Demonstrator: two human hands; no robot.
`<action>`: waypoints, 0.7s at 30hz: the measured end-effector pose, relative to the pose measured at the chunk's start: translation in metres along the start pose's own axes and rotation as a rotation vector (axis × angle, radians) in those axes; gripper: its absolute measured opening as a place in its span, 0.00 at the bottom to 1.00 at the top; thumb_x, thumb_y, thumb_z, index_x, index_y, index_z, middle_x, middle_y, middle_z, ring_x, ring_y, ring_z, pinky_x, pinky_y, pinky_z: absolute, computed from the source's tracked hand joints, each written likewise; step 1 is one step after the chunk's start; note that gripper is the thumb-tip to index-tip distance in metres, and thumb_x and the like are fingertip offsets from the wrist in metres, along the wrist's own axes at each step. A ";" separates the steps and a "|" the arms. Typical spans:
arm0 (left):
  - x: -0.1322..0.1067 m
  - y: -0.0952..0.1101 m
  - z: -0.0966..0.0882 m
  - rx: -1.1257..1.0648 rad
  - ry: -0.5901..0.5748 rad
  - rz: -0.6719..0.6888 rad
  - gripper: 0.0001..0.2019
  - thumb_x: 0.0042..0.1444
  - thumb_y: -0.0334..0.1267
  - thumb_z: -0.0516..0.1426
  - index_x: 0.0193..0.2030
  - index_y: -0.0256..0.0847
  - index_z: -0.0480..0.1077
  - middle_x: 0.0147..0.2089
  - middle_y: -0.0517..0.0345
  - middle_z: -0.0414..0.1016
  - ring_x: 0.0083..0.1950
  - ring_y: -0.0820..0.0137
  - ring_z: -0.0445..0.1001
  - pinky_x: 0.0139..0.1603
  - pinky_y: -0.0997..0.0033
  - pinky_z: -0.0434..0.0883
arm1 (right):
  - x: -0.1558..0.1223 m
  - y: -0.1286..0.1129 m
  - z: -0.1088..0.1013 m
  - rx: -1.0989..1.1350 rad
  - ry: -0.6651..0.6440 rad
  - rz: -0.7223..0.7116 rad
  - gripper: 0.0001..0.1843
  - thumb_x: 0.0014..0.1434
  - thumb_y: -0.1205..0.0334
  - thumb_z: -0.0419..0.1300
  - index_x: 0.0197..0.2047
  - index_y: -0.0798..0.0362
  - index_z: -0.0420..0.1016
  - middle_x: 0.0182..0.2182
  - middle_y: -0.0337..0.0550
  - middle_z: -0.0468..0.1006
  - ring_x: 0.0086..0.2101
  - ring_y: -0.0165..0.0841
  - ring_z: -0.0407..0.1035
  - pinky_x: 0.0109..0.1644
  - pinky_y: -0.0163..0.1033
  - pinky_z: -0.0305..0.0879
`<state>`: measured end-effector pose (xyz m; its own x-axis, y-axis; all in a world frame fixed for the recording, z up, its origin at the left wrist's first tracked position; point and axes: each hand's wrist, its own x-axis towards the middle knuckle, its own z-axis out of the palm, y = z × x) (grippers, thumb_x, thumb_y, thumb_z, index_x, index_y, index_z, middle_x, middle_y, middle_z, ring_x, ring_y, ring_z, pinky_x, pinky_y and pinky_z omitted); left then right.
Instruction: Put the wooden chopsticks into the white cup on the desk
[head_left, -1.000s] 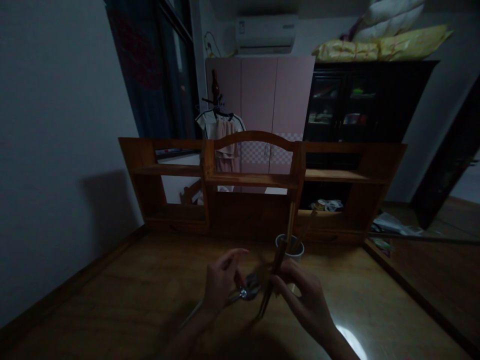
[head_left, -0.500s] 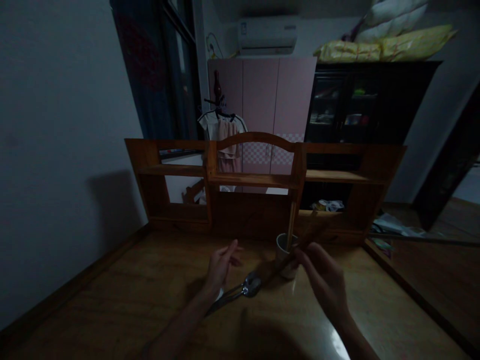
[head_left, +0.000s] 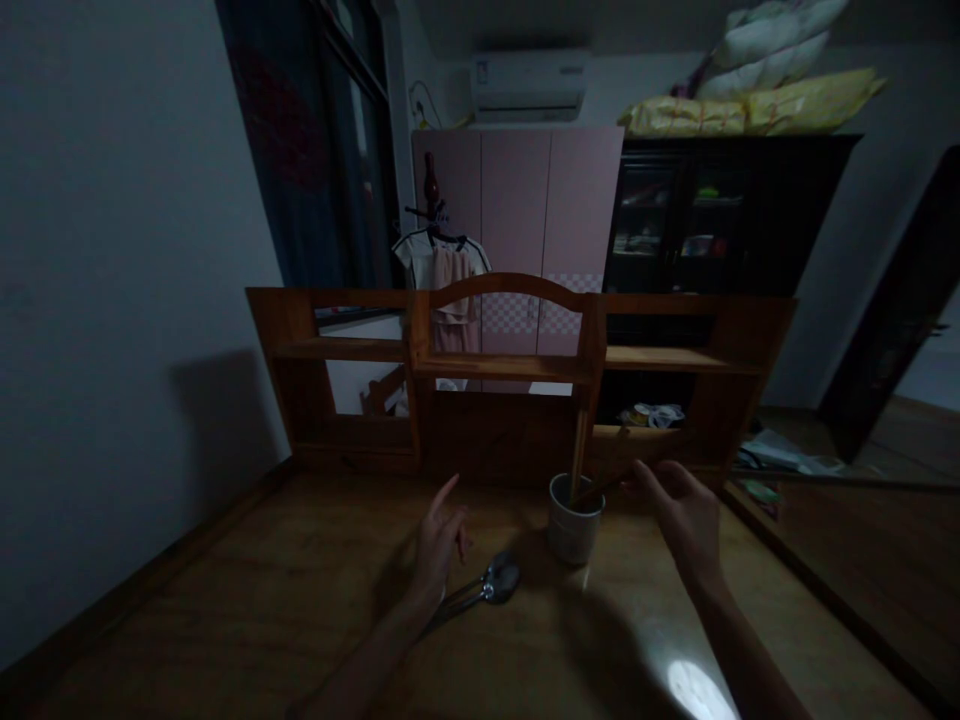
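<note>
A pale cup (head_left: 574, 538) stands upright on the wooden table, with light chopsticks (head_left: 578, 450) leaning upright in it. My right hand (head_left: 686, 515) is to the right of the cup, its thumb and fingers pinched on dark chopsticks (head_left: 609, 487). They slant down to the left, and their lower ends reach into the cup's mouth; how many there are I cannot tell. On the left, my left hand (head_left: 436, 545) is open, index finger stretched out, holding nothing. Just beside it lie two metal spoons (head_left: 501, 578), bowls toward the cup, their handles partly hidden behind my left wrist.
A wooden shelf unit (head_left: 502, 368) rises along the table's back edge, close behind the cup. The white wall (head_left: 142, 330) borders the table on the left, and a raised edge (head_left: 810, 580) runs down its right side. Wardrobes and hanging clothes stand beyond.
My right hand has moved right and slightly up, and the dark chopsticks' ends have gone from in front of the cup into its mouth. My left hand's index finger has lifted.
</note>
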<state>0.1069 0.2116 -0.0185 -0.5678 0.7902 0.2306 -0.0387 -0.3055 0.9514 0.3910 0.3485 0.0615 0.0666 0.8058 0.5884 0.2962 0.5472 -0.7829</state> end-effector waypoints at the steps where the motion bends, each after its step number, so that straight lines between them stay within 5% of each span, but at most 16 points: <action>1: 0.000 0.000 0.001 0.002 0.009 0.011 0.36 0.56 0.45 0.58 0.69 0.36 0.52 0.15 0.72 0.61 0.16 0.75 0.60 0.26 0.76 0.67 | -0.003 0.001 0.003 -0.003 -0.030 -0.001 0.22 0.58 0.41 0.63 0.31 0.54 0.73 0.27 0.44 0.78 0.31 0.42 0.73 0.33 0.37 0.61; 12: -0.002 -0.005 0.002 -0.026 0.018 -0.017 0.28 0.56 0.42 0.54 0.63 0.37 0.57 0.20 0.70 0.63 0.19 0.74 0.63 0.21 0.78 0.63 | -0.018 0.010 0.012 -0.081 -0.086 -0.035 0.24 0.60 0.41 0.60 0.26 0.53 0.68 0.22 0.39 0.70 0.25 0.35 0.65 0.28 0.36 0.55; 21: -0.003 0.001 0.006 -0.052 0.043 -0.055 0.31 0.51 0.43 0.56 0.61 0.37 0.58 0.20 0.70 0.63 0.18 0.74 0.62 0.19 0.78 0.61 | -0.024 0.009 0.018 -0.112 -0.108 -0.072 0.26 0.62 0.39 0.58 0.26 0.53 0.67 0.22 0.40 0.71 0.25 0.36 0.66 0.28 0.36 0.56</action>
<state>0.1134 0.2122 -0.0166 -0.5984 0.7833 0.1684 -0.1128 -0.2905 0.9502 0.3747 0.3378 0.0368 -0.0596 0.7887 0.6119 0.4016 0.5802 -0.7086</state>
